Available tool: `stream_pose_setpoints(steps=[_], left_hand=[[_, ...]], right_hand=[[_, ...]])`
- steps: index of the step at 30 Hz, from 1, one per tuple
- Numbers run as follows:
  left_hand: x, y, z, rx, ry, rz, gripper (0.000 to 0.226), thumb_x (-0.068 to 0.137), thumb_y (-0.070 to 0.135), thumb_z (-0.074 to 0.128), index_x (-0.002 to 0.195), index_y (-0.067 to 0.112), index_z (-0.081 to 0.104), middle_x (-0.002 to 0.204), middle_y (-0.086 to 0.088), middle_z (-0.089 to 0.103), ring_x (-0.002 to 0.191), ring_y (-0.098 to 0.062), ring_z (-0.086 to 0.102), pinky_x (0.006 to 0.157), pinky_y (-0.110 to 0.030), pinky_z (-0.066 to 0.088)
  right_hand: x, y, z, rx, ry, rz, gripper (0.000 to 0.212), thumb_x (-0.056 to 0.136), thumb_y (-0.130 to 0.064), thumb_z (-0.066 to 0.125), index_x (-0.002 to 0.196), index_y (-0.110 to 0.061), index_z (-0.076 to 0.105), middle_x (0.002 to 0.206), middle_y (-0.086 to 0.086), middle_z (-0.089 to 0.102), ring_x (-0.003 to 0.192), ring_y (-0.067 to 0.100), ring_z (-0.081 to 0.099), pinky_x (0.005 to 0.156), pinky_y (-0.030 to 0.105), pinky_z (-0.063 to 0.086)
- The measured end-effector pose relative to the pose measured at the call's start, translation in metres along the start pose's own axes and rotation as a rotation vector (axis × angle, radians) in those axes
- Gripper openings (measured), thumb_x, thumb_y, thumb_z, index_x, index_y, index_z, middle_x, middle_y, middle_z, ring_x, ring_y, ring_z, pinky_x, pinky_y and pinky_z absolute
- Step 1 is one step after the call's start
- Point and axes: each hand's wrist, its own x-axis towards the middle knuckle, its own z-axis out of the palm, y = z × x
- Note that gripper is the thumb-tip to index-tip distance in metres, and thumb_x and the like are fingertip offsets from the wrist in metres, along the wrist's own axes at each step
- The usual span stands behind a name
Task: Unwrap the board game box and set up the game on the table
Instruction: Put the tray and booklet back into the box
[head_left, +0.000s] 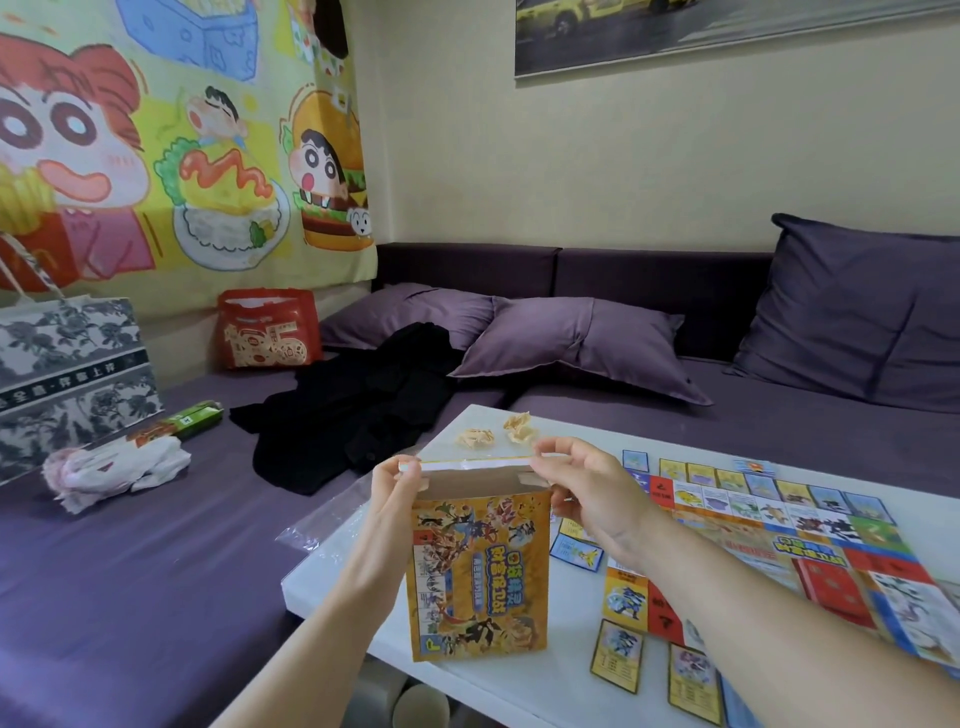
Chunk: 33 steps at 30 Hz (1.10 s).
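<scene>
Standing upright, the box (480, 566) hides its contents.

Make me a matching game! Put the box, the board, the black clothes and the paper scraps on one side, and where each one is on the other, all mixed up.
1 box
2 board
3 black clothes
4 paper scraps

A crumpled at the far edge of the table
B held up by left hand and right hand
C lying on the sofa
D spread flat on the table

Pairs: 1-B, 2-D, 3-C, 4-A
</scene>
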Motion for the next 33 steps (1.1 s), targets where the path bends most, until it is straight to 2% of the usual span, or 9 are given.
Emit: stream_pose_setpoints(steps=[2,5,7,10,14,18,23,27,33], left_hand=[[0.000,-0.001,-0.001,0.029,-0.003,0.003,0.026,0.099,0.045,0.029,0.101,0.023,0.041,0.098,-0.010,0.053,0.086,-0.020,0.056,0.067,-0.027,0.042],[-0.003,0.002,0.000,-0.010,-0.025,0.013,0.019,0.102,0.030,0.031,0.101,0.015,0.043,0.083,-0.007,0.056,0.067,-0.011,0.060,0.054,-0.019,0.046],[-0.005,0.002,0.000,-0.008,-0.043,0.024,0.017,0.102,0.024,0.033,0.104,0.012,0.045,0.080,-0.005,0.060,0.063,-0.008,0.063,0.051,-0.019,0.048],[-0.007,0.003,-0.003,0.017,-0.065,0.026,0.017,0.101,0.023,0.035,0.105,0.013,0.048,0.079,-0.004,0.064,0.067,-0.011,0.066,0.055,-0.022,0.051],[-0.005,0.002,-0.012,0.042,-0.060,-0.009,0.015,0.098,0.020,0.042,0.102,0.015,0.055,0.083,-0.004,0.071,0.078,-0.019,0.070,0.065,-0.031,0.057],[0.000,0.001,-0.021,0.057,-0.042,-0.038,0.014,0.094,0.016,0.053,0.096,0.015,0.067,0.104,-0.003,0.069,0.089,-0.021,0.070,0.077,-0.041,0.057],[-0.001,0.001,-0.025,0.178,-0.030,0.077,0.026,0.085,0.010,0.064,0.073,0.030,0.074,0.115,0.010,0.063,0.098,-0.013,0.064,0.076,-0.035,0.056],[-0.006,0.001,-0.025,0.264,-0.051,0.142,0.031,0.084,0.007,0.065,0.069,0.034,0.071,0.111,0.014,0.061,0.096,-0.010,0.063,0.070,-0.030,0.057],[-0.008,-0.001,-0.025,0.345,-0.043,0.148,0.015,0.086,0.007,0.063,0.077,0.018,0.066,0.110,0.012,0.060,0.096,-0.018,0.063,0.068,-0.029,0.058]], right_hand=[[0.000,0.002,0.000,-0.101,0.022,-0.025,0.009,0.090,-0.018,0.062,0.099,-0.015,0.061,0.086,-0.001,0.059,0.058,0.010,0.047,0.059,0.021,0.044],[0.000,0.005,-0.001,-0.183,0.011,-0.055,0.004,0.089,-0.016,0.063,0.092,-0.018,0.064,0.094,-0.002,0.062,0.062,0.011,0.051,0.062,0.021,0.046],[-0.003,0.004,-0.003,-0.238,-0.002,-0.075,0.008,0.090,-0.016,0.062,0.092,-0.022,0.065,0.084,-0.006,0.062,0.064,0.010,0.051,0.061,0.016,0.045],[-0.007,0.003,-0.004,-0.323,-0.018,-0.108,0.010,0.091,-0.018,0.061,0.094,-0.026,0.066,0.060,-0.005,0.050,0.064,0.010,0.051,0.053,0.007,0.039],[-0.009,0.001,-0.004,-0.350,-0.030,-0.123,0.011,0.091,-0.017,0.060,0.097,-0.025,0.067,0.058,0.000,0.047,0.063,0.011,0.050,0.047,0.006,0.037],[-0.012,-0.001,-0.004,-0.352,-0.026,-0.129,0.014,0.091,-0.014,0.061,0.100,-0.018,0.070,0.063,0.001,0.053,0.060,0.009,0.048,0.044,0.006,0.037],[-0.010,0.006,-0.006,-0.473,-0.014,-0.230,0.012,0.088,-0.016,0.064,0.088,-0.024,0.074,0.104,-0.017,0.063,0.066,0.018,0.053,0.072,0.022,0.054],[-0.014,0.013,-0.009,-0.541,-0.028,-0.346,0.014,0.083,-0.014,0.070,0.086,-0.028,0.072,0.106,-0.011,0.062,0.072,0.002,0.055,0.072,0.011,0.045],[-0.017,0.010,-0.007,-0.815,-0.093,-0.408,0.026,0.083,-0.019,0.070,0.083,-0.039,0.052,0.108,-0.015,0.058,0.091,-0.010,0.050,0.081,0.013,0.040]])
